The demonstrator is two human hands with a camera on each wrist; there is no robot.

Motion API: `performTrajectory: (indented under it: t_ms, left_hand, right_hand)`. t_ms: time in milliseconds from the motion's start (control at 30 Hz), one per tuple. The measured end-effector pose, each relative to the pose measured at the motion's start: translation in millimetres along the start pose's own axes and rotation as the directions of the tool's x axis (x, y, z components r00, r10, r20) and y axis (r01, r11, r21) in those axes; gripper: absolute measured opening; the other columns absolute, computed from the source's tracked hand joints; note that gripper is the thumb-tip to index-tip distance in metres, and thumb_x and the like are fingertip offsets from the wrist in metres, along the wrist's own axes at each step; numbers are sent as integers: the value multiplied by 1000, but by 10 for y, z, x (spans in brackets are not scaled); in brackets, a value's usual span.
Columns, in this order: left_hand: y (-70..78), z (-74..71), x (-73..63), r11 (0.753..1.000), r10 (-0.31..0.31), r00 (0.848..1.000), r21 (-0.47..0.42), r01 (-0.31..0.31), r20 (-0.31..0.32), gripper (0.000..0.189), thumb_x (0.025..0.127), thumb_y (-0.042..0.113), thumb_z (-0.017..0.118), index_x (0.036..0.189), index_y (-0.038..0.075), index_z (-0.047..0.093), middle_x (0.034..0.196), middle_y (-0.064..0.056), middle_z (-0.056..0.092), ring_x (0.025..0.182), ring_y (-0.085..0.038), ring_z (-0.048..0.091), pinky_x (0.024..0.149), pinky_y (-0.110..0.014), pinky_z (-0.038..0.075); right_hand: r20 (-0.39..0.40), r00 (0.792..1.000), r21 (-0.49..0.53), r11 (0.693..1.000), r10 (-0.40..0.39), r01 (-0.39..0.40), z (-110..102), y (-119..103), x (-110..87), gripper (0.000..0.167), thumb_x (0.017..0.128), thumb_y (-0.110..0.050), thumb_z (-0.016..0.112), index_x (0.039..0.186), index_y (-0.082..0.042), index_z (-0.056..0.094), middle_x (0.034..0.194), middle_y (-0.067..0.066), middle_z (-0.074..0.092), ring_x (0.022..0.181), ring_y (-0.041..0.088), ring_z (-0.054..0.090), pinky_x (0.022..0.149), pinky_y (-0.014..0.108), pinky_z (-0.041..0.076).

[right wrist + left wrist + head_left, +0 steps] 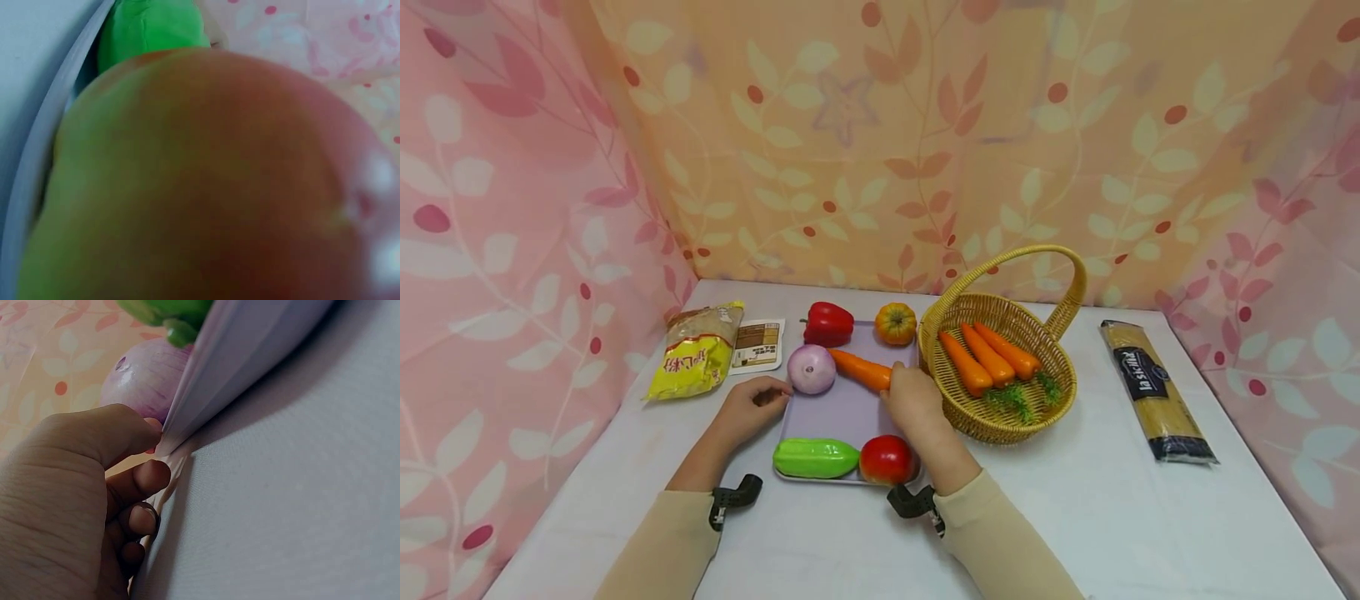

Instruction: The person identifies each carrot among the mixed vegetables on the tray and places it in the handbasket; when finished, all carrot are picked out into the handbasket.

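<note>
My right hand [915, 402] holds the near end of an orange carrot [860, 369] over the right side of a lilac tray [831, 417]. My left hand [751, 411] is at the tray's left rim. In the left wrist view its thumb and curled fingers [153, 477] meet the rim, beside a purple onion [811, 369]. On the tray's near side lie a long green vegetable [815, 458] and a red, yellow-green round fruit [887, 460]. That fruit fills most of the right wrist view, where my right hand is hidden.
A red bell pepper [828, 324] and a small pumpkin [896, 323] sit at the tray's far corners. To the right, a wicker basket [1060, 392] holds 3 carrots [988, 354]. A pasta pack [1157, 392] lies far right; a yellow bag [696, 354] and flat packet [757, 346] lie left.
</note>
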State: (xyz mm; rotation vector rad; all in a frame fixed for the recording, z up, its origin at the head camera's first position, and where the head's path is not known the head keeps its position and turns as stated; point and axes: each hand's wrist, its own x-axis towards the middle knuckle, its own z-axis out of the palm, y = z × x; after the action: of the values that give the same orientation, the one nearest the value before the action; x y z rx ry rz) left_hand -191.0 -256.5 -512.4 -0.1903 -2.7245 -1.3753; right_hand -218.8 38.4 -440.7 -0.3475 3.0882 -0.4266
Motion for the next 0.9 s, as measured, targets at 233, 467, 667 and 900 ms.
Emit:
performTrajectory:
  t_ms: [233,467,667,900]
  left_hand:
    - [-17,-6,-8,1000,3,1000,4,-3,5,12,96,12,71,106,16,78,101,0,69,86,-20,54,74,-29,46]
    - [-22,0,16,1000,-14,1000,-6,14,4,12,96,14,72,106,17,78,102,1,70,87,-21,54,75,-29,46]
    - [-20,-4,12,1000,-24,1000,-8,24,9,12,97,15,72,107,17,77,104,0,69,89,-22,54,77,-30,47]
    - [-21,-3,15,1000,-16,1000,-3,16,9,12,97,14,72,107,17,77,103,0,69,88,-22,55,76,-29,47]
  right_hand:
    - [102,995,87,996,-1,-8,-190,-42,-104,33,91,-36,77,88,-4,68,70,6,57,63,22,54,57,35,44]
    - [118,993,199,979,17,-40,-551,-74,-291,32,85,-37,80,86,-8,67,73,4,60,69,22,54,60,33,44]
    - [91,996,280,960,-15,-11,-883,-42,-473,26,83,-33,80,83,-10,68,70,2,60,67,21,55,58,32,45]
    - [67,998,376,927,-21,-6,-1283,72,-767,46,83,-33,75,122,-10,73,87,2,65,77,21,57,64,33,49]
